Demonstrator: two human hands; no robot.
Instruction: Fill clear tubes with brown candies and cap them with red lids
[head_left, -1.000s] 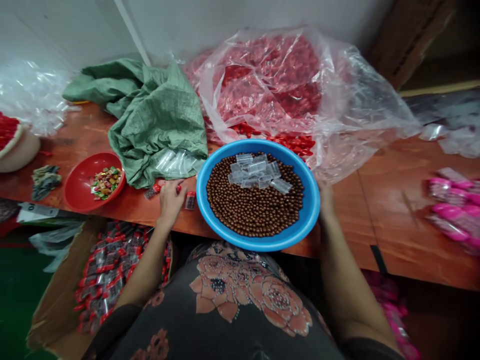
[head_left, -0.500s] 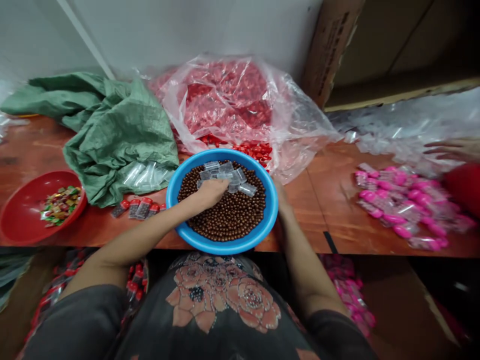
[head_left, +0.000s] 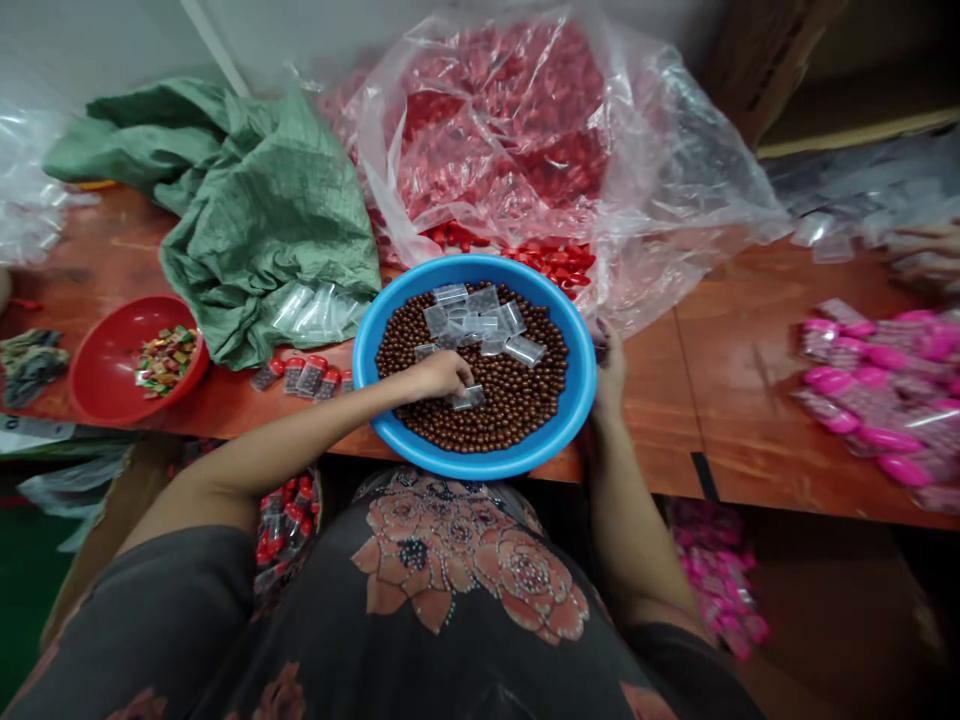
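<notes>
A blue basin (head_left: pixel 361 372) of small round brown balls (head_left: pixel 480 425) stands at the table's front edge. Several clear plastic containers (head_left: pixel 480 325) lie on the balls, towards the far side. Inside the basin, my left hand (head_left: pixel 444 376) pinches one clear plastic container (head_left: pixel 469 398) just above the balls, its fingertips closed on it. My right hand (head_left: pixel 609 368) is against the basin's right outer side, fingers curled at the rim and partly hidden by it.
Behind the basin lies a clear bag of red caps (head_left: pixel 502 130). To the left are a green sack (head_left: pixel 262 230), filled red-capped containers (head_left: pixel 307 376) and a red bowl (head_left: pixel 97 370) of wrapped sweets. Pink-capped containers (head_left: pixel 885 380) and another person's hand (head_left: pixel 930 252) are on the right.
My left hand has drawn back from the cluster of clear containers towards me with one pinched in it. The right hand stays beside the basin. The view has shifted.
</notes>
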